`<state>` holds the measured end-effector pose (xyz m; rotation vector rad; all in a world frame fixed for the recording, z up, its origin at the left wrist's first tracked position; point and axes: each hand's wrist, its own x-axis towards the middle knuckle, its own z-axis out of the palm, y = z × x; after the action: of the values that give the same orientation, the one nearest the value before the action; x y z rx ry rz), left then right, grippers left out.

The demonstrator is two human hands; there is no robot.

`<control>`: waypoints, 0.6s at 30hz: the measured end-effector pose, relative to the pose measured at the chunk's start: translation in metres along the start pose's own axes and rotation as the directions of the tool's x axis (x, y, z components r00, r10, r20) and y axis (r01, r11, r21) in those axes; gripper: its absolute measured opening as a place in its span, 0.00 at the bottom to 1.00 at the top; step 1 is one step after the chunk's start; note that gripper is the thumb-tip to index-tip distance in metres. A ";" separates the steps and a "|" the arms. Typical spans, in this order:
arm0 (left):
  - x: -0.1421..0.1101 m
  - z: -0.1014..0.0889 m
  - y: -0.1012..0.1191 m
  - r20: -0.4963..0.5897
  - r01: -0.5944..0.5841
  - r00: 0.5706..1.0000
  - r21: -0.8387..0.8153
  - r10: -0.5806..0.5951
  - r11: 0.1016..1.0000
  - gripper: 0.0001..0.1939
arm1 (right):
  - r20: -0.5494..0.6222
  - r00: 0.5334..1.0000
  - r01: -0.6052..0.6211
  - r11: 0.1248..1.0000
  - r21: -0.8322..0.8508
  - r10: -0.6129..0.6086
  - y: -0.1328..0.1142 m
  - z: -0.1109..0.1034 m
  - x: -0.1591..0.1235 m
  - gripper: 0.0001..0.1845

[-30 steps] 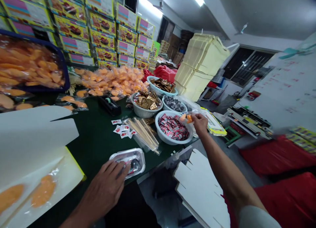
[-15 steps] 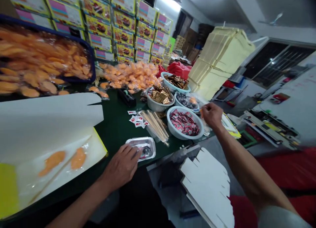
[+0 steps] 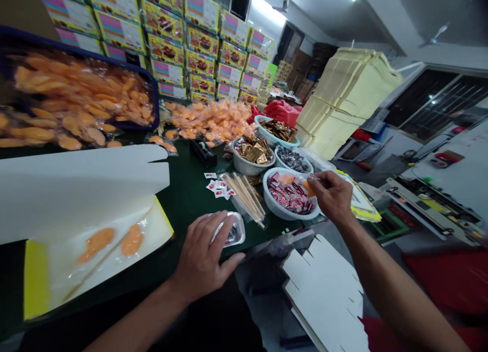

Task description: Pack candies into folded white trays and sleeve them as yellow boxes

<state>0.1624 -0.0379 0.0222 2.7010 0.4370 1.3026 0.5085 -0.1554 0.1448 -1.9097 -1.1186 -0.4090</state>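
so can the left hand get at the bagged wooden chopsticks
Probably yes. The left hand rests on the foil tray, and the bagged wooden chopsticks lie just beyond it on the green table top, with only the tray's edge between them.

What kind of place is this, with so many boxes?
Probably a small food-packing workshop: tall stacks of printed yellow cardboard boxes, clear plastic packets of orange food, and a round white bowl of small red sachets.

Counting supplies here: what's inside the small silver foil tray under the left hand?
The left hand covers most of the silver foil tray; only something dark and shiny shows at its edge. The rest is hidden.
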 end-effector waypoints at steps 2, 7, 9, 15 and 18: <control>0.026 0.002 0.023 -0.043 0.102 0.994 -0.051 -0.104 0.993 0.52 | 0.051 0.994 0.095 0.995 0.007 -0.095 -0.036 -0.008 -0.017 0.12; 0.066 0.017 0.052 0.147 0.292 0.953 -0.207 -0.266 0.934 0.30 | 0.287 0.856 0.434 0.899 0.055 -0.430 -0.103 -0.030 -0.054 0.05; 0.059 0.019 0.054 0.309 0.379 0.908 -0.316 -0.284 0.870 0.16 | 0.350 0.793 0.525 0.851 0.026 -0.499 -0.093 -0.029 -0.048 0.07; 0.013 -0.002 0.057 0.786 0.790 0.578 -0.606 -0.221 -0.090 0.16 | 0.246 0.966 0.188 0.870 -0.455 -0.081 0.040 -0.008 0.013 0.13; -0.001 -0.015 0.050 0.810 0.679 0.584 -0.521 -0.050 -0.517 0.34 | 0.311 0.950 0.169 0.872 -0.460 -0.019 0.062 0.002 0.009 0.24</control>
<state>0.1612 -0.0864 0.0421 0.7912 0.1764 0.2017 0.5649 -0.1633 0.1178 -2.4228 -1.4112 -0.5026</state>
